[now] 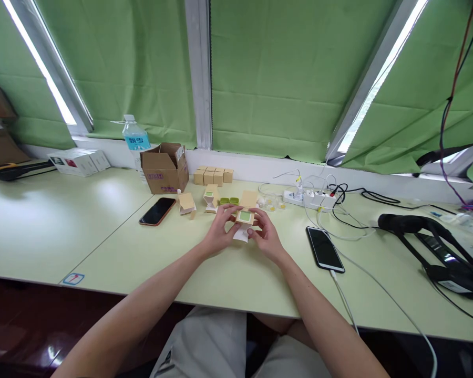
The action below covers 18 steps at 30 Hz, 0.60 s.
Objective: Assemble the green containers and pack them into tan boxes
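Observation:
Between my two hands is a small kraft cardboard box (245, 216), its lid raised at the back and a green square showing in its top. A white paper flap (241, 234) hangs at its front. My left hand (221, 230) grips the box's left side, fingers curled round it. On the right side, my right hand (266, 234) holds it with thumb and fingers. Just behind lie green square pieces (228, 201). Another opened small box (211, 197) stands to the left, and an opened carton (186, 203) lies beyond it. Small clear-and-yellow pieces (276, 206) lie to the right.
Several closed small boxes (213, 176) line the wall beside a larger brown box (164, 169) and a water bottle (136, 137). Phones lie left (157, 211) and right (325, 249). A power strip (309, 199) with cables and a black headset (437, 252) occupy the right.

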Each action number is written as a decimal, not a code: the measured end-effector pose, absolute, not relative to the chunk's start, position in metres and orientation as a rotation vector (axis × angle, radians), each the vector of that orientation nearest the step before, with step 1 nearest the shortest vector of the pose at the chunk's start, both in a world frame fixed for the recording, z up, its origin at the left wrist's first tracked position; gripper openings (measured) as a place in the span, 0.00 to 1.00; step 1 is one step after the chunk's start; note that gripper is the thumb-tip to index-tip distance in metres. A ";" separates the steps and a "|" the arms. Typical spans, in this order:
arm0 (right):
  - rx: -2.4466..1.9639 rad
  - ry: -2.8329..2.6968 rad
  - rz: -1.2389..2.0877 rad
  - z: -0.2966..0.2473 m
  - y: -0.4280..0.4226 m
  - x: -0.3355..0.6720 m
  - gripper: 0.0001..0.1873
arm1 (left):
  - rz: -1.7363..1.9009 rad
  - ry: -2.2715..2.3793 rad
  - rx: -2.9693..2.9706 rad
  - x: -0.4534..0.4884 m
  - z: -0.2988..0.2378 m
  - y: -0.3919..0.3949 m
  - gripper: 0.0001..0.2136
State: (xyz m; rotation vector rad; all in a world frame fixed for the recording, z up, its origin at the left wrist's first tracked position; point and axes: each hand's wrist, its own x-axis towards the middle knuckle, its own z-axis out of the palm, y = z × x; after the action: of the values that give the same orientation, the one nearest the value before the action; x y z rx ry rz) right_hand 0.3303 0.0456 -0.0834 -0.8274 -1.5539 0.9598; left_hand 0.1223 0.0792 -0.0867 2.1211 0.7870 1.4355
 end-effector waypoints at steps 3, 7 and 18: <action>-0.832 -1.531 0.956 -0.083 0.047 0.330 0.31 | 1.400 0.761 2.076 0.120 -0.088 0.080 0.22; -0.857 -1.513 0.933 -0.083 0.051 0.330 0.30 | 1.271 0.634 2.015 0.114 -0.088 0.080 0.29; -0.879 -1.458 0.966 -0.083 0.054 0.333 0.30 | 1.082 0.583 1.962 0.117 -0.088 0.079 0.49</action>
State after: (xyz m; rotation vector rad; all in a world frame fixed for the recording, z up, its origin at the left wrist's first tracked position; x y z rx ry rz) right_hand 0.3326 0.0536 -0.0826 -0.8788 -1.4579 0.9662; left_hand 0.1170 0.0789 -0.0877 1.9621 0.5828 1.0824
